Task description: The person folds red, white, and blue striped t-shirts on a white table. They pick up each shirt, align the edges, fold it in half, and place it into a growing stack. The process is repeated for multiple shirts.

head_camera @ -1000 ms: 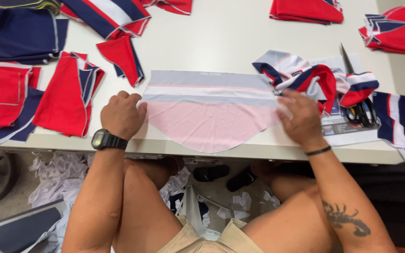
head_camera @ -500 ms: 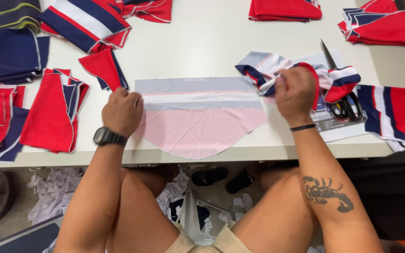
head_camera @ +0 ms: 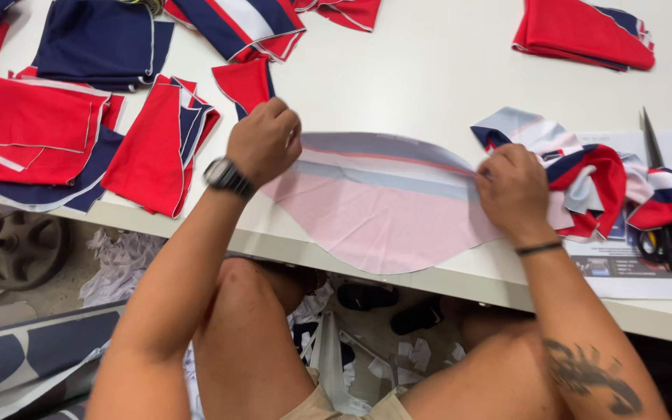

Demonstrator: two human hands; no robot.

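Note:
A curved fabric piece (head_camera: 383, 210), pale pink below with grey and white stripes on top, lies wrong side up at the front edge of a white table (head_camera: 429, 70). My left hand (head_camera: 264, 140), with a black watch on the wrist, pinches its upper left corner. My right hand (head_camera: 513, 190), a black band on the wrist, grips its upper right corner and lifts the top edge off the table. Just right of that hand sits a crumpled heap of red, navy and white pieces (head_camera: 585, 179).
Stacks of red and navy cut pieces (head_camera: 79, 132) lie at the left, more at the back (head_camera: 231, 23) and a red folded pile (head_camera: 581, 35) at the far right. Black scissors (head_camera: 663, 225) rest on printed paper at the right. Paper scraps litter the floor under the table.
Both hands have shifted from pressing the fabric flat to gripping its top corners, and the upper edge now rises off the table. My view has swung closer and tilted.

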